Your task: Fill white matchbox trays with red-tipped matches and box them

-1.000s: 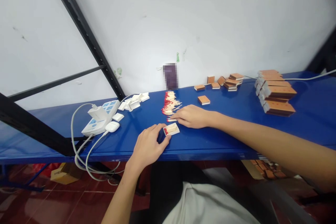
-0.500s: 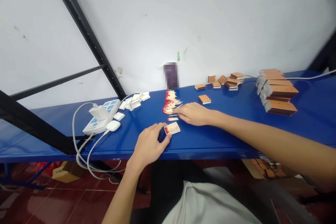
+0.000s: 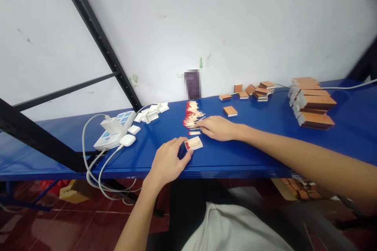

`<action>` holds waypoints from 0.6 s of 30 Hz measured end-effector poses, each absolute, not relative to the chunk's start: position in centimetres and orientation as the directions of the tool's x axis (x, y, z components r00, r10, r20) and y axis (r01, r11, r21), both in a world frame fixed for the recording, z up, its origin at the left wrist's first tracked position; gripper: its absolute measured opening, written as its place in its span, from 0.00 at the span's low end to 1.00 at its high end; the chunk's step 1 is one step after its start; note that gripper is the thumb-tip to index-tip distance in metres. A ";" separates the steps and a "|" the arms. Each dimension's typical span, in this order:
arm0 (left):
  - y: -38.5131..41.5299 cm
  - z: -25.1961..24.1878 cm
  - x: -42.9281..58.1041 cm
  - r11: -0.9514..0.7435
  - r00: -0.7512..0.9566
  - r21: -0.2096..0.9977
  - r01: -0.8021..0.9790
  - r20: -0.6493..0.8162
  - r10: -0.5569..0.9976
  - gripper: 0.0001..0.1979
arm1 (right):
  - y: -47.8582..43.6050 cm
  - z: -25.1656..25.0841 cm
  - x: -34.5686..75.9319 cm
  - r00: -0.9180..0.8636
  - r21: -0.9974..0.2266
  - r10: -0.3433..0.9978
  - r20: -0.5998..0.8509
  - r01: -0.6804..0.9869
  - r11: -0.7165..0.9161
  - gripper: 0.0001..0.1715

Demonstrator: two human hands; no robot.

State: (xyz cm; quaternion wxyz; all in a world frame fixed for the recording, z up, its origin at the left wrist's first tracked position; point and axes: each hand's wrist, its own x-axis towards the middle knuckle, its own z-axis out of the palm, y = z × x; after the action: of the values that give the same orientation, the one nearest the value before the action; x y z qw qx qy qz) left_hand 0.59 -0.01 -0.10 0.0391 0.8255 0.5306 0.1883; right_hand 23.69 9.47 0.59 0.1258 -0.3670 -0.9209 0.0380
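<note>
My left hand (image 3: 170,159) grips a small white matchbox tray (image 3: 199,146) between thumb and fingers at its left end. Red-headed matches (image 3: 192,143) lie inside this tray. Just beyond it, a few loose matches (image 3: 194,133) rest on the blue tabletop. Farther back spreads a heap of matches (image 3: 191,115), heads to the left. My right hand (image 3: 216,128) reaches in from the right with its fingers closed on matches at the heap's near edge. Exactly how many its fingertips hold is hidden.
Empty white trays (image 3: 150,113) lie left of the heap, near a power strip (image 3: 113,133) with a charger and cables. Orange matchboxes (image 3: 262,91) sit to the right, with a larger stack (image 3: 315,106) beyond. A pixelated dark object (image 3: 193,84) leans on the wall.
Very little differs. Both hands hold nearly the same places, and the view has shifted slightly.
</note>
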 end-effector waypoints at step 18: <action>0.0 0.1 0.7 -0.437 0.367 0.268 0.859 0.273 0.889 0.14 | 9.3 0.4 23.4 -0.681 -0.157 0.697 0.224 0.680 0.716 0.23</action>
State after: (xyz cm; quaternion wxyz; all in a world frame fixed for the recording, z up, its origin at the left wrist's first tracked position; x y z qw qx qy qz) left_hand 0.71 -0.03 0.10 0.0397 0.8259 0.5290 0.1909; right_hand 23.38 9.27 0.38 0.1349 -0.3757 -0.9164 0.0305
